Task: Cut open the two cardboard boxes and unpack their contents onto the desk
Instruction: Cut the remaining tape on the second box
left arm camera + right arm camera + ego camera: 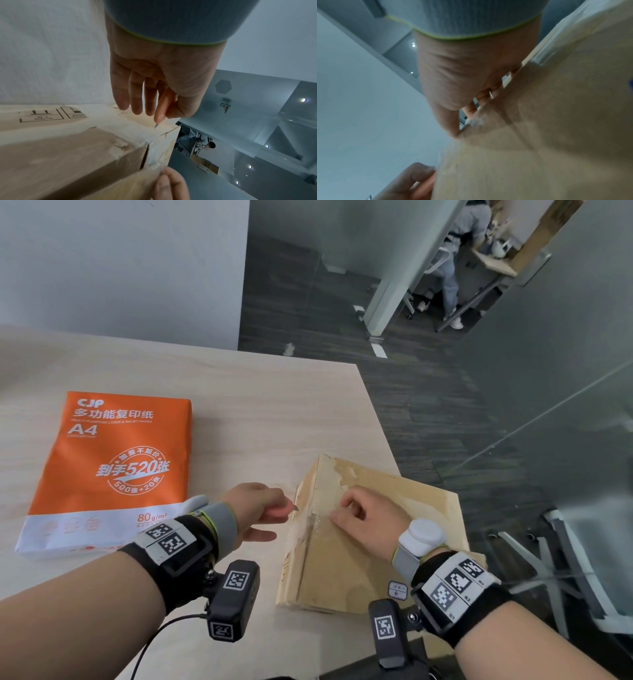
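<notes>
Cardboard box (363,546) lies on desk (239,412). Left hand (255,508) grips cutter (162,106), blade at left edge. Right hand (368,518) rests curled on top, grasping nothing.

We see a light wood table (239,392) against a pale wall (120,268), dark carpet floor (411,392), a glass partition (548,371) at right, and ceiling spotlights (303,100).

L hand (255,506) fingers pinching cutter; R hand (368,517) fingers curled, pressing down.
</notes>
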`<state>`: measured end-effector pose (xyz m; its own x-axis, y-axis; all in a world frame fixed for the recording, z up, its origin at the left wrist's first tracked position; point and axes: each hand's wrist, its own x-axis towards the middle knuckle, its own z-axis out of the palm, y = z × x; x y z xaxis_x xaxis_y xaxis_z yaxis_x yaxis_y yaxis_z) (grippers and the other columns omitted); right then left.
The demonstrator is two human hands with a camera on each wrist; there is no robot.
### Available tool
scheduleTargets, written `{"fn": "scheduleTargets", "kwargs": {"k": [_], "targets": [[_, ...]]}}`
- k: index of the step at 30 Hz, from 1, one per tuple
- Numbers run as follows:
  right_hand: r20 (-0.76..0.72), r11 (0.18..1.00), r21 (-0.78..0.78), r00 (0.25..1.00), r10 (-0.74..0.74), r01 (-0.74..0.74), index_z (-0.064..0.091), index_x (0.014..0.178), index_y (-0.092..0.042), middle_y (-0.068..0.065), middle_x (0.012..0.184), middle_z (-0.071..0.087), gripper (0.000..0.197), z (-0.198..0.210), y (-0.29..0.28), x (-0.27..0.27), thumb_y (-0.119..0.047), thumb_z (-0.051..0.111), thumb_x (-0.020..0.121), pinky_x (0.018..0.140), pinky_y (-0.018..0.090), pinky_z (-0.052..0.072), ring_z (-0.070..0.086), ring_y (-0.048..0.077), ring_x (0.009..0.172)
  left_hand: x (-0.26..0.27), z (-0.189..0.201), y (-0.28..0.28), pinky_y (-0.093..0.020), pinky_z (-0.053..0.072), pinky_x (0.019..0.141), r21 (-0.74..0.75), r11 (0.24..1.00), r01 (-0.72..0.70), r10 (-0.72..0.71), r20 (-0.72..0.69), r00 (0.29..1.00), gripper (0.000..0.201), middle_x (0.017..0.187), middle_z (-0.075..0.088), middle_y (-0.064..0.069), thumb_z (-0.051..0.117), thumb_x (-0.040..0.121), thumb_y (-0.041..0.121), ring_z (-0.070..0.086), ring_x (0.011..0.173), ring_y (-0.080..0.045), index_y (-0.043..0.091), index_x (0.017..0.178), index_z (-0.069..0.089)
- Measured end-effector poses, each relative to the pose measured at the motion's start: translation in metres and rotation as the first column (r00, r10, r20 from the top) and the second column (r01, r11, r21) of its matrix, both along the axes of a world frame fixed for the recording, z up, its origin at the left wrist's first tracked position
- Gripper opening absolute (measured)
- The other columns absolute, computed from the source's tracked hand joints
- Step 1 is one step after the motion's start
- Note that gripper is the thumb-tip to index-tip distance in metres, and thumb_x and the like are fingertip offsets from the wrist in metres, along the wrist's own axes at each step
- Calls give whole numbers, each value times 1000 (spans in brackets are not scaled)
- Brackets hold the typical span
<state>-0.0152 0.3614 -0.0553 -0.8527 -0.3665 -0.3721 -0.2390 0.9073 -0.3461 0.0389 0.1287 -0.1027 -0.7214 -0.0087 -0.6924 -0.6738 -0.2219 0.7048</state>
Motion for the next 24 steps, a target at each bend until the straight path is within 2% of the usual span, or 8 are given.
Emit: {"fn": "scheduleTargets", "kwargs": {"k": [1,3,5,9,13,17,21,24], "targets": [[-44,999,22,999,30,-29,59,106,-37,-15,98,56,27,2,1,-4,-53,59,83,85,38,50,57,14,94,0,-1,-1,-34,59,67,-5,1000,-22,22,0,1000,19,101,80,-4,63,90,13,75,99,-18,8,107,67],[-101,983,138,986,132,-117,57,126,-35,-9,115,51,37,6,2,-11,-36,58,89,93,41,48,50,20,113,1,-3,-1,-34,58,66,-9,998,-54,54,2,999,18,101,80,-5,63,90,15,75,97,-19,8,106,68],[-115,965,212,976,182,-155,50,137,-41,-9,130,47,50,8,1,-17,-38,59,88,97,42,48,42,21,124,3,-3,1,-34,58,66,-5,997,-72,72,-2,997,15,101,80,-5,63,90,16,74,96,-18,10,103,68],[-66,921,326,967,247,-213,33,145,-51,-15,153,29,77,8,-2,-27,-62,67,77,99,46,48,29,21,140,5,-3,2,-33,57,66,-3,996,-88,88,-5,996,19,97,80,-2,65,89,18,75,99,-19,10,106,69],[-23,865,414,946,322,-285,19,150,-48,-14,149,24,98,6,-10,-30,-70,68,68,93,47,52,31,23,135,7,-2,3,-35,57,72,15,996,-89,89,-2,996,17,90,80,4,66,90,18,74,101,-20,11,106,68],[-29,835,461,935,352,-300,20,147,-39,-7,141,30,103,7,-20,-33,-68,71,62,86,45,54,37,26,125,8,-2,6,-36,58,74,21,994,-111,111,-3,994,17,85,80,4,68,89,17,74,100,-20,11,105,68],[-3,791,509,919,395,-338,26,150,-31,1,139,37,100,15,-29,-32,-66,69,68,84,40,55,52,29,113,6,-4,6,-37,59,75,39,991,-128,129,-3,992,21,87,80,3,69,91,18,74,101,-21,7,109,67],[51,759,534,910,411,-372,18,156,-29,7,151,35,96,20,-32,-28,-56,65,77,88,41,55,59,33,115,4,-6,7,-39,60,82,72,988,-139,140,-9,990,17,87,80,2,68,93,15,74,101,-21,7,108,67]]}}
